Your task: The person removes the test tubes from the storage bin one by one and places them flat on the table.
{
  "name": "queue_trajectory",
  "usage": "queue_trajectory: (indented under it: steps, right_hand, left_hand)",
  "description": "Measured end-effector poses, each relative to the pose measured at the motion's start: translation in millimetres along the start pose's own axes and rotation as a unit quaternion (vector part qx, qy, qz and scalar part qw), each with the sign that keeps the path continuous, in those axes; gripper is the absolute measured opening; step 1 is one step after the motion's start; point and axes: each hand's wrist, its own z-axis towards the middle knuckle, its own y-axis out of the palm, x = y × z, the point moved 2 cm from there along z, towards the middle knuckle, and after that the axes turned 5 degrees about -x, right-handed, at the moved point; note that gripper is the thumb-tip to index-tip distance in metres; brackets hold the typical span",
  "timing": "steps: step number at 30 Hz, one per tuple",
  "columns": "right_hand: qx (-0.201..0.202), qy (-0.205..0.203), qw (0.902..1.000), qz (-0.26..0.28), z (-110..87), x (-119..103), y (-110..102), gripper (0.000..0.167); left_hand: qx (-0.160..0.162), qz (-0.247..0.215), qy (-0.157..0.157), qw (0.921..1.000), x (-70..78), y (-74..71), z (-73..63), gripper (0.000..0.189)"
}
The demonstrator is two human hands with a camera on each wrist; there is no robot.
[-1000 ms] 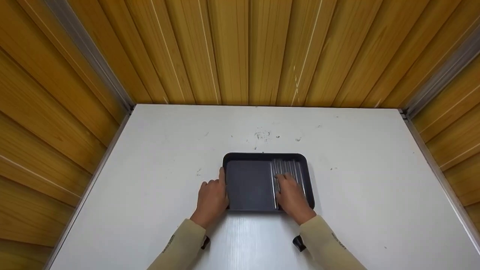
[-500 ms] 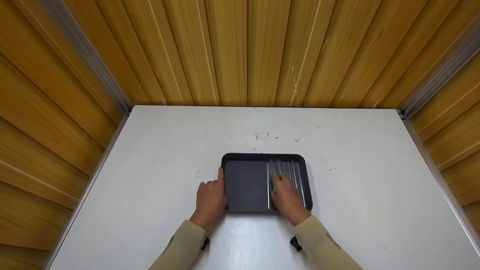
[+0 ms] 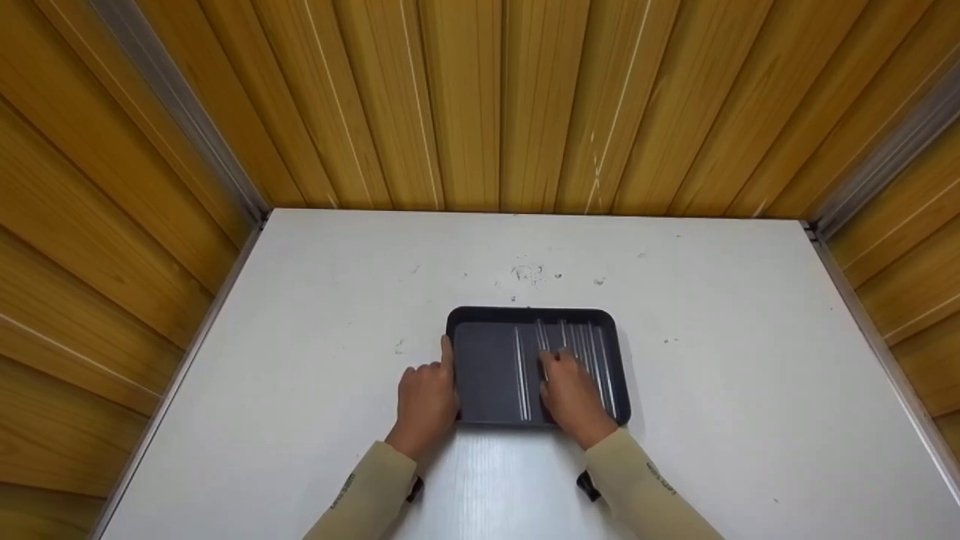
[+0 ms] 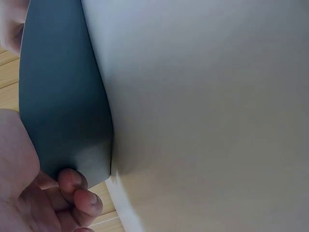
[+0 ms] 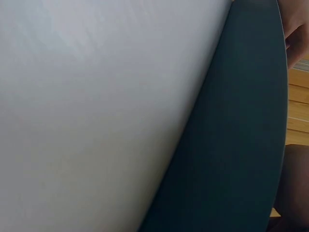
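Note:
In the head view, a dark rectangular tray (image 3: 484, 424) lies on the white table. Several clear, thin tubes (image 3: 600, 352) are lined up lengthwise in its right part. A single clear tube (image 3: 521, 375) lies apart, nearer the tray's middle. My right hand (image 3: 574, 401) is over the tubes, its curled fingers and thumb pinching one whose far end shows past the fingers. My left hand (image 3: 427, 401) holds the tray's left side, index finger along the rim. In the left wrist view, curled fingertips (image 4: 79, 186) touch the tray's outer wall. The right wrist view mostly shows the near wall (image 5: 231, 145).
The white table (image 3: 337, 300) extends around the tray and has dark scuff marks beyond it. Wood-patterned panels (image 3: 480, 105) enclose the back and both sides. Dark straps or camera parts (image 3: 589, 486) show beneath the sleeves.
One tube now lies farther left, separated from the row. My right hand has shifted slightly left, and gaps have opened between the leftmost tubes. My left hand keeps its place on the tray.

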Motion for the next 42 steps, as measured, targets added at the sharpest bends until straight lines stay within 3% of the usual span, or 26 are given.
queue_trajectory:
  steps: [9, 18, 24, 31, 42]
  right_hand:
    - [-0.002, 0.001, 0.9996, 0.028, 1.0, 1, 2, 0.039]
    - [-0.006, 0.028, 0.9979, 0.059, -0.1, 2, 1, 0.038]
    - [0.015, 0.022, 0.9984, 0.051, -1.4, 1, -2, 0.033]
    - [0.007, 0.041, 0.9965, 0.072, -2.8, 1, -6, 0.036]
    - [0.030, 0.025, 0.9962, 0.078, -10.4, 1, -17, 0.036]
  left_hand:
    - [0.006, -0.009, -0.008, 0.9999, 0.0, 2.0, -0.1, 0.065]
    - [0.028, -0.006, 0.000, 0.9996, 0.7, 1.9, 0.4, 0.065]
    - [0.021, -0.015, -0.003, 0.9997, 0.2, 3.0, 0.1, 0.062]
    - [0.019, -0.017, -0.002, 0.9997, 0.9, 0.1, -0.4, 0.062]
    - [0.006, -0.005, 0.005, 1.0000, 1.5, -3.0, -1.1, 0.067]
